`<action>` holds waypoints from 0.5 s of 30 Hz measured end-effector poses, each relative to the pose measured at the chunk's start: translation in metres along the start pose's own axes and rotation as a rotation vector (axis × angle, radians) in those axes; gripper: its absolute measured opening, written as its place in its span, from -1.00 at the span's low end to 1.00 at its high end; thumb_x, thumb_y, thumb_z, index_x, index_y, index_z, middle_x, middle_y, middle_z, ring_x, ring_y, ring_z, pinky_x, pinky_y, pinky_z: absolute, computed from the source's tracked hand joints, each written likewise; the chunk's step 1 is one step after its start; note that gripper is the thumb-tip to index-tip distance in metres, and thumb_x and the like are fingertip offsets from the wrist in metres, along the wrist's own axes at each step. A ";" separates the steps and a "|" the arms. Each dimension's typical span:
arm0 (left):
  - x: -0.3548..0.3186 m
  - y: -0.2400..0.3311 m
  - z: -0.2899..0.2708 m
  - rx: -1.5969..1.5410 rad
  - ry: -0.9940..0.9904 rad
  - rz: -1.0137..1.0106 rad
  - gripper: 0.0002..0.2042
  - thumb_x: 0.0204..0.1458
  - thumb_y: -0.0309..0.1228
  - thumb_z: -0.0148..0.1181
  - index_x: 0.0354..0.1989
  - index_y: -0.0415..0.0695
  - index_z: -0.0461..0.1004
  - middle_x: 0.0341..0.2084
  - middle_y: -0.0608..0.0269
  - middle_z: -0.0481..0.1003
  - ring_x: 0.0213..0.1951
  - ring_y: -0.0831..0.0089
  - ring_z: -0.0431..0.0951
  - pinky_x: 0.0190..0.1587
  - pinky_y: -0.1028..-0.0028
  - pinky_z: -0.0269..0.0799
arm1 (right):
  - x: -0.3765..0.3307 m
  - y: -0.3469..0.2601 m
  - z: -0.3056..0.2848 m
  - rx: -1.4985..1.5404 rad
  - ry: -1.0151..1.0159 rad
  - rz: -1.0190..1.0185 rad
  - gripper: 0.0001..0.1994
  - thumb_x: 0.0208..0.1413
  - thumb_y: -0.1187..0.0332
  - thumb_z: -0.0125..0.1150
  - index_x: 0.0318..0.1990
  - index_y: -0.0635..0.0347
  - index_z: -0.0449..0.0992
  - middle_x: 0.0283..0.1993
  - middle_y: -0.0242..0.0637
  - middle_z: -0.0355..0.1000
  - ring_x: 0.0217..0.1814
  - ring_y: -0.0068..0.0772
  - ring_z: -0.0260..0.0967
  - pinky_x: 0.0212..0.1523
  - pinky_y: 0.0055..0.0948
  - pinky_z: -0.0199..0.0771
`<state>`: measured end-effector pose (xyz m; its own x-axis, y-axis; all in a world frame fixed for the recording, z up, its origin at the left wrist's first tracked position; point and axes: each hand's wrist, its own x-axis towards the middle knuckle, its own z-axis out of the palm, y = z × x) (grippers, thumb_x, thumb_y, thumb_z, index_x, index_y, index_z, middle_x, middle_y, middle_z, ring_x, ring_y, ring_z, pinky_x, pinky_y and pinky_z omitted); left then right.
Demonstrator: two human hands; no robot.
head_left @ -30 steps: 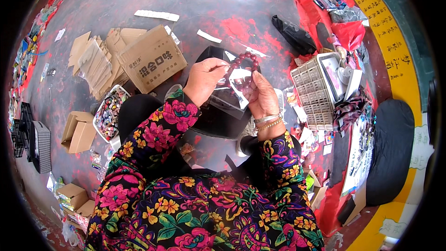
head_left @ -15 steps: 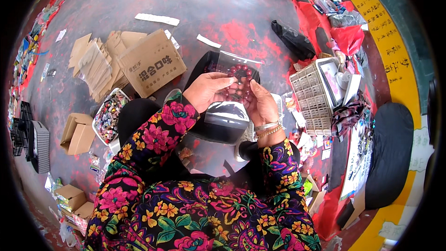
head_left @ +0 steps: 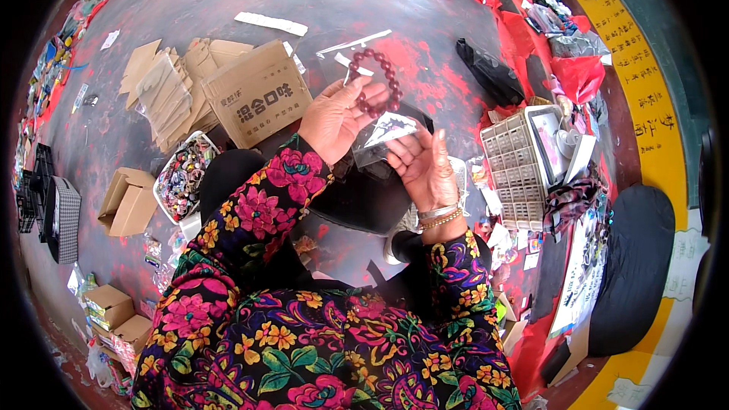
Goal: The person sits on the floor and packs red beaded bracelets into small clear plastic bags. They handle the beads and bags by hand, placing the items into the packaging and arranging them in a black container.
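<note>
A dark red beaded bracelet (head_left: pixel 392 82) stands out above my left hand (head_left: pixel 335 123), its round beads forming a loop. My left hand is closed, thumb against fingers, on a clear plastic bag (head_left: pixel 332 63) with the bracelet in or against it; which one cannot be made out. The lower part of the bag shines white near my right hand (head_left: pixel 423 171). That hand is turned palm up, fingers apart, with its fingertips beside the bag's lower edge. Beneath both hands is a black, smooth-topped object (head_left: pixel 357 201), perhaps a stool or box.
Flattened cardboard and a carton (head_left: pixel 258 95) lie to the left. A white basket of small colourful items (head_left: pixel 186 178) stands by my left knee, with an open box (head_left: pixel 129 201) beside it. On the right is a beige plastic crate (head_left: pixel 516 171) near a black cushion-like shape (head_left: pixel 638 258).
My left hand has lifted the bracelet and bag up and away from me. The right hand has let go and opened, turning palm up. The view has shifted slightly.
</note>
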<state>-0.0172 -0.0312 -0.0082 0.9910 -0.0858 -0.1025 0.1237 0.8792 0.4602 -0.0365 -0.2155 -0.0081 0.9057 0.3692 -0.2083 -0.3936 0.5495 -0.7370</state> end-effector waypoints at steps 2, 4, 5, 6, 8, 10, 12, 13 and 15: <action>0.002 -0.002 -0.003 -0.086 -0.002 0.056 -0.77 0.11 -0.41 0.02 -0.12 -0.28 0.34 -0.14 -0.05 0.42 0.01 0.18 0.39 0.09 0.23 0.28 | 0.000 0.007 0.010 -0.017 -0.011 0.018 -0.49 0.12 0.06 0.05 0.09 0.24 0.24 -0.11 -0.17 0.40 -0.02 -0.25 0.38 -0.10 -0.41 0.42; 0.000 -0.003 -0.004 -0.112 -0.008 0.058 -0.82 0.10 -0.43 0.02 -0.16 -0.23 0.36 -0.12 -0.04 0.41 0.03 0.17 0.38 0.12 0.23 0.26 | 0.002 0.012 0.018 0.018 -0.026 0.060 -0.67 0.10 0.22 0.13 -0.03 0.18 0.35 -0.11 -0.26 0.43 -0.09 -0.34 0.42 -0.20 -0.48 0.46; 0.000 -0.006 -0.006 -0.126 -0.007 0.054 -0.82 0.10 -0.43 0.02 -0.16 -0.21 0.37 -0.12 -0.03 0.41 0.03 0.18 0.38 0.12 0.23 0.25 | 0.004 0.013 0.021 0.011 -0.012 0.059 -0.70 0.10 0.25 0.13 -0.07 0.18 0.37 -0.16 -0.29 0.44 -0.13 -0.37 0.43 -0.24 -0.51 0.46; -0.001 -0.008 -0.004 -0.143 -0.009 0.050 -0.83 0.10 -0.43 0.02 -0.17 -0.20 0.37 -0.12 -0.03 0.41 0.02 0.18 0.38 0.13 0.23 0.25 | 0.005 0.013 0.023 0.000 0.003 0.056 -0.74 0.10 0.27 0.13 -0.10 0.18 0.39 -0.20 -0.32 0.45 -0.17 -0.40 0.44 -0.28 -0.53 0.47; -0.003 -0.008 0.000 -0.077 0.027 0.062 -0.84 0.10 -0.40 0.03 -0.19 -0.17 0.39 -0.15 0.04 0.45 0.00 0.23 0.39 0.04 0.31 0.30 | 0.011 0.015 0.025 0.003 0.040 0.036 -0.79 0.10 0.30 0.13 -0.17 0.18 0.43 -0.28 -0.36 0.46 -0.23 -0.45 0.45 -0.34 -0.56 0.47; -0.006 -0.006 0.006 -0.015 0.069 0.046 -0.85 0.11 -0.39 0.02 -0.20 -0.14 0.40 -0.16 0.08 0.46 -0.03 0.29 0.41 -0.04 0.36 0.33 | 0.017 0.018 0.023 0.026 0.089 -0.001 -0.83 0.09 0.31 0.13 -0.23 0.18 0.45 -0.33 -0.39 0.47 -0.29 -0.48 0.45 -0.39 -0.59 0.46; -0.007 -0.005 0.007 0.017 0.031 0.039 -0.86 0.11 -0.39 0.02 -0.20 -0.13 0.41 -0.15 0.10 0.46 -0.06 0.34 0.42 -0.09 0.40 0.34 | 0.019 0.017 0.023 0.039 0.082 -0.004 -0.86 0.09 0.33 0.13 -0.27 0.18 0.47 -0.31 -0.37 0.47 -0.31 -0.49 0.44 -0.40 -0.59 0.45; -0.008 -0.005 0.007 0.032 0.014 0.036 -0.86 0.11 -0.39 0.02 -0.20 -0.12 0.41 -0.14 0.11 0.45 -0.08 0.37 0.43 -0.12 0.42 0.34 | 0.019 0.016 0.025 0.043 0.086 -0.003 -0.87 0.09 0.33 0.13 -0.27 0.18 0.47 -0.31 -0.36 0.47 -0.31 -0.48 0.44 -0.38 -0.58 0.45; -0.007 -0.008 0.003 0.041 -0.018 0.052 -0.85 0.10 -0.39 0.02 -0.20 -0.13 0.41 -0.14 0.10 0.45 -0.10 0.38 0.43 -0.14 0.42 0.35 | 0.018 0.016 0.025 0.063 0.102 -0.014 -0.87 0.09 0.35 0.13 -0.28 0.20 0.48 -0.31 -0.35 0.47 -0.31 -0.47 0.44 -0.34 -0.55 0.44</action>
<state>-0.0246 -0.0392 -0.0092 0.9969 -0.0489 -0.0616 0.0732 0.8625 0.5007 -0.0304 -0.1807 -0.0077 0.9213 0.2846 -0.2650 -0.3869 0.6016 -0.6988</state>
